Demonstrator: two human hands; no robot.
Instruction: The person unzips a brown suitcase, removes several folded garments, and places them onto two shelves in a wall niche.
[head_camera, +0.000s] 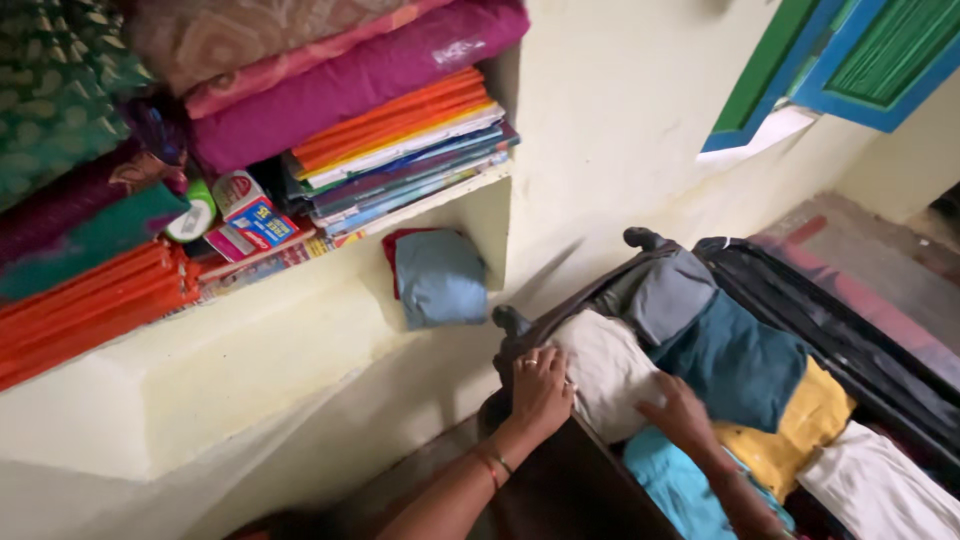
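Observation:
An open dark suitcase (790, 290) lies on the floor, packed with folded clothes. My left hand (540, 390), with a ring and bangles at the wrist, presses flat on the near end of a folded cream garment (610, 365) at the suitcase's corner. My right hand (680, 410) rests palm down on the same cream garment's other edge, next to a teal folded piece (735, 365). A grey garment (665, 290), a yellow one (800, 430), a light blue one (675, 480) and a white one (880, 490) fill the rest of the case.
A wall shelf (300, 300) holds stacked folded fabrics in magenta, orange and green, small boxes and a round container. A folded blue and red cloth (435, 275) sits in the niche below. A green and blue window shutter (850, 50) is at upper right.

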